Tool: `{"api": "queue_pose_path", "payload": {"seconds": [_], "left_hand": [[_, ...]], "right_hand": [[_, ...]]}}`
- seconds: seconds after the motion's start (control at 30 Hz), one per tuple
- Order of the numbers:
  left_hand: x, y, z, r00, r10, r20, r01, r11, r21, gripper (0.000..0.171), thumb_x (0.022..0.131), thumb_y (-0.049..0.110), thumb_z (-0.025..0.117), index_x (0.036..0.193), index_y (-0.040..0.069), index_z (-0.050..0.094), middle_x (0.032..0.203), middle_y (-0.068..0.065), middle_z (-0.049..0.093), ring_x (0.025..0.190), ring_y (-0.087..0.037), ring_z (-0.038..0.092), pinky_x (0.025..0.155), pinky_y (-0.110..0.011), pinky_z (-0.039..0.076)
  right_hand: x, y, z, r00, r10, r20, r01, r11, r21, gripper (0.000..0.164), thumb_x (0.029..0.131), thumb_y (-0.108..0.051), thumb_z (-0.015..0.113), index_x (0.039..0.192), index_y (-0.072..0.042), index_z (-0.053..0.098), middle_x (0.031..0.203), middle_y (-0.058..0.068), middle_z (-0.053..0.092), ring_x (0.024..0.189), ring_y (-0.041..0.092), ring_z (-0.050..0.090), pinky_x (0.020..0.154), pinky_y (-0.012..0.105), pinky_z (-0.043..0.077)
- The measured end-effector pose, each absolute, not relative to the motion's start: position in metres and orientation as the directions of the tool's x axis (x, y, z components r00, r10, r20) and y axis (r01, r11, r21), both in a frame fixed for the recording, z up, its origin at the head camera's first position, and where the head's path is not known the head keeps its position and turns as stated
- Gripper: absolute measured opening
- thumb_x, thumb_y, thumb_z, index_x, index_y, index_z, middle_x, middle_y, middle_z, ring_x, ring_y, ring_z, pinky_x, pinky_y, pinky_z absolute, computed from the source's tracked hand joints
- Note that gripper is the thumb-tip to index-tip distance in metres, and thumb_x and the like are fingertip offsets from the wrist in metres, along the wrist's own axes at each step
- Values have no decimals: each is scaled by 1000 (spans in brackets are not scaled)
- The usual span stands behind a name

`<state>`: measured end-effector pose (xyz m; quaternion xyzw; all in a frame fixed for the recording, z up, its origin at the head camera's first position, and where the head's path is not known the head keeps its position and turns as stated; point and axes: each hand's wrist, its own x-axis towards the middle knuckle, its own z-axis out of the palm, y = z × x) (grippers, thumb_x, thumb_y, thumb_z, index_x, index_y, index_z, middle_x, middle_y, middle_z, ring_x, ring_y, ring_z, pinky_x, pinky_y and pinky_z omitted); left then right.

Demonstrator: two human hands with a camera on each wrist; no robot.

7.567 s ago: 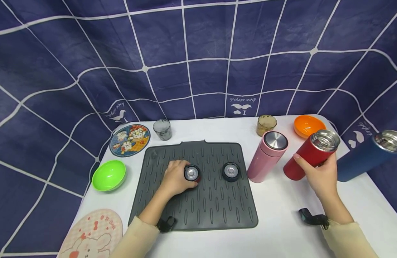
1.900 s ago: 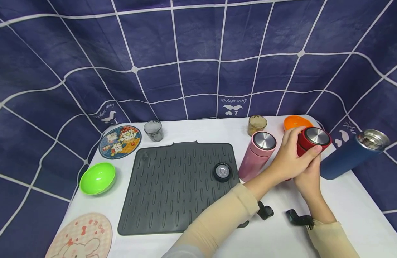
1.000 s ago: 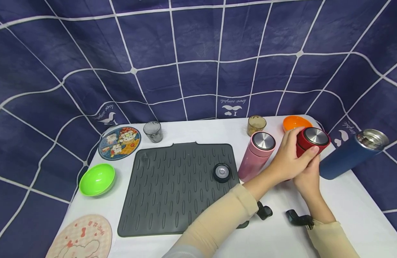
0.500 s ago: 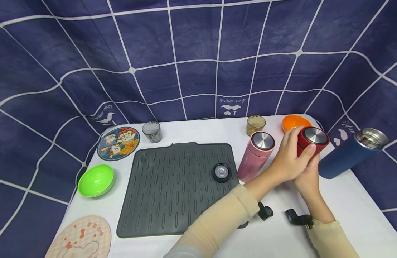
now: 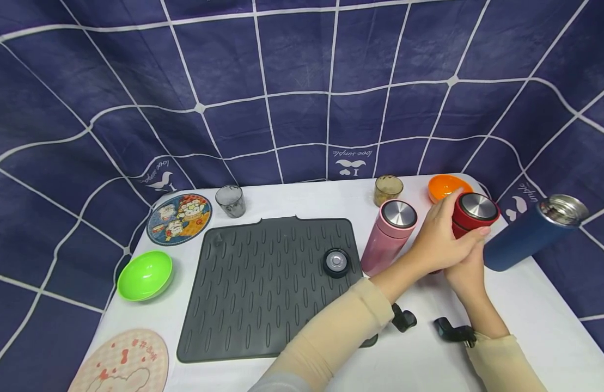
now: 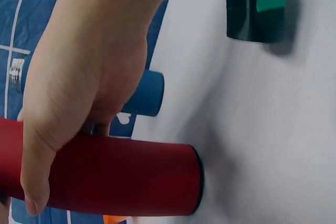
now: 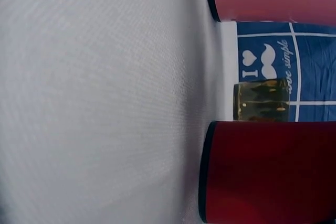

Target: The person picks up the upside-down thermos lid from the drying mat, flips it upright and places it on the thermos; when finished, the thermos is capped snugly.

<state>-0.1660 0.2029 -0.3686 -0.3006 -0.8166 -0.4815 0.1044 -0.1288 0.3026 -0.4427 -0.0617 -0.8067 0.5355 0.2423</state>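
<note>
The red thermos point(image 6: 131, 177) stands upright at the right of the table, its base at the white surface. My right hand point(image 5: 467, 275) grips its body, thumb wrapped across it in the left wrist view. Over the top, my left hand point(image 5: 441, 237) holds the red lid point(image 5: 478, 207), which has a silver disc and sits on the thermos. A lidded pink thermos point(image 5: 389, 239) stands just left of my hands. To the right is a blue thermos point(image 5: 519, 239) with its steel mouth uncovered. Its open end contrasts with a dark lid point(image 5: 336, 262) lying upside down on the mat.
A grey ribbed mat point(image 5: 252, 305) covers the table's middle. Behind the thermoses are an amber glass point(image 5: 388, 190) and an orange bowl point(image 5: 449, 187). At left are a grey glass point(image 5: 230, 201), a green bowl point(image 5: 145, 276), a blue patterned round mat point(image 5: 179, 219) and a pink one point(image 5: 125, 359).
Earlier my left hand held the red lid upside down on the mat while my right held the uncovered red thermos. The lid then came onto the thermos; lately my left fingers shift slightly.
</note>
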Motion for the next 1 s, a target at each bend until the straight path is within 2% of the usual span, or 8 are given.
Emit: {"api": "queue_pose_path", "payload": {"seconds": [0.13,0.23,0.4,0.5,0.57,0.7,0.8,1.0], "left_hand": [[-164,205,-368,-842,328,428,526,322,787,81,76,45,75,139,19,30,129,8,47,118,0,45,97,-8,35],[-162,208,-368,-862,258,436,500,300,812,78,70,46,80,129,18,36,120,10,47,111,2,47,90,-4,36],[-165,204,-369,-827,335,451,548,304,779,71,81,42,71,137,17,36,129,8,48,120,-1,44,99,-9,33],[-167,201,-367,-812,390,434,560,307,770,72,85,40,67,143,17,32,136,6,46,126,-5,41,104,-15,32],[-165,202,-365,-832,376,407,530,322,785,75,81,43,70,142,20,32,135,10,46,124,-3,41,101,-14,34],[-161,212,-359,-898,261,354,431,361,827,81,66,53,80,131,27,40,120,17,48,111,3,45,87,-8,39],[-161,218,-355,-916,212,340,398,385,833,77,61,54,83,123,26,45,110,19,52,101,6,49,80,-4,38],[-169,213,-349,-903,373,212,328,282,902,59,65,35,85,115,32,54,96,24,57,85,11,53,75,-4,41]], "right_hand": [[-131,305,-447,-872,351,340,-179,418,-891,55,80,-1,66,128,-13,44,102,-19,54,94,-1,52,79,8,38],[-130,305,-447,-876,345,337,-186,402,-896,62,78,2,66,132,-15,40,106,-18,54,98,0,52,80,8,38],[-129,304,-443,-881,348,321,-161,417,-895,71,79,0,67,138,-18,32,115,-19,49,108,-2,47,86,6,35],[-130,305,-440,-884,340,321,-156,432,-888,67,81,-4,67,137,-17,33,114,-20,48,107,-2,47,85,6,35],[-130,306,-440,-886,330,326,-156,449,-880,59,83,-5,66,134,-14,38,109,-21,50,102,-2,49,82,7,36],[-129,306,-441,-884,309,352,-167,495,-853,50,82,-1,65,127,-8,46,101,-22,52,94,-3,50,80,8,34],[-129,306,-439,-885,285,368,-189,503,-843,56,79,2,66,129,-7,44,105,-24,50,98,-5,48,83,7,33],[-123,309,-430,-912,181,368,-240,491,-837,65,77,5,69,133,-10,40,113,-25,48,106,-7,46,88,2,34]]}}
